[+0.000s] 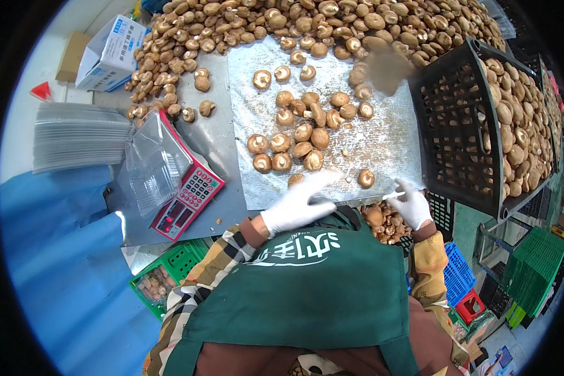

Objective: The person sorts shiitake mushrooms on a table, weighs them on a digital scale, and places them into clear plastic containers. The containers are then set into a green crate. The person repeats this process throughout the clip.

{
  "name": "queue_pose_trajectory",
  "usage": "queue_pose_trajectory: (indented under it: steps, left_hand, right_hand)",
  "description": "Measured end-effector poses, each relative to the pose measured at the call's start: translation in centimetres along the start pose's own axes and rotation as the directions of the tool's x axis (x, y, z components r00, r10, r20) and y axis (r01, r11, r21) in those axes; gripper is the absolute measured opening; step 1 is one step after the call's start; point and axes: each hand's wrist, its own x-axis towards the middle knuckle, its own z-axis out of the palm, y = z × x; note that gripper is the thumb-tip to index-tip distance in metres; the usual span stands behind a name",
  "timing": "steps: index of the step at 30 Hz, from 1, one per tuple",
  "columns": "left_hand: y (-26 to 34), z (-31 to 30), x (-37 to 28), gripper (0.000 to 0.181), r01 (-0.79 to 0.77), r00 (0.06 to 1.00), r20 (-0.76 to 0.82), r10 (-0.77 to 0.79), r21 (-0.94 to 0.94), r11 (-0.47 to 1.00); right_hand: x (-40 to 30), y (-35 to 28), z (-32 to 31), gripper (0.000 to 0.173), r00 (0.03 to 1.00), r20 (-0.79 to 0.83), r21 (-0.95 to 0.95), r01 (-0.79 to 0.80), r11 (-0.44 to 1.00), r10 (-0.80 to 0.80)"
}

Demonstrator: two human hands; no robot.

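Observation:
My left hand (301, 204), in a white glove, is over the near edge of a pale cloth (385, 136) on a metal table, its fingers spread beside a brown mushroom (295, 179) partly hidden by it. My right hand (410, 206), also gloved in white, is at the cloth's near right corner, above a container of mushrooms (389, 221) below the edge; whether it holds something small, I cannot tell. Several loose mushrooms (282, 142) lie on the cloth, many stem up. One mushroom (366, 178) lies apart between my hands.
A mushroom heap (310, 21) spans the far side. A black crate (456, 131) of mushrooms leans at right. At left are a red scale (201, 188) bearing clear plastic trays (152, 181), a stack of clear trays (77, 136) and a white box (113, 54). A green crate (183, 258) stands below.

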Motion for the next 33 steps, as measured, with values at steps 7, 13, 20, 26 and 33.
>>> queue_pose_trajectory:
  steps: [7,13,20,26,33]
  left_hand:
    - [-9.9,-4.8,-4.3,0.112,0.483,0.759,-0.632,-0.155,0.387,0.785]
    - [-8.4,0.4,-2.7,0.145,0.621,0.765,-0.551,-0.334,0.49,0.612]
    - [-9.7,-2.3,1.8,0.152,0.533,0.711,-0.679,-0.183,0.349,0.771]
    - [-11.9,-6.8,2.4,0.151,0.43,0.755,-0.639,-0.148,0.313,0.847]
    - [-11.4,-9.9,7.1,0.154,0.431,0.857,-0.441,-0.266,0.333,0.839]
  right_hand:
    - [3.7,-2.4,6.0,0.077,0.964,-0.206,0.066,0.183,0.981,-0.166]
    - [9.1,-8.0,10.2,0.073,0.914,-0.362,0.184,0.264,0.947,-0.185]
    - [13.4,-12.1,9.5,0.117,0.898,-0.208,0.168,0.424,0.89,-0.389]
    - [14.6,-13.1,8.4,0.148,0.906,-0.184,0.089,0.403,0.911,-0.382]
    - [18.6,-13.2,8.7,0.15,0.941,-0.047,0.095,0.339,0.936,-0.336]
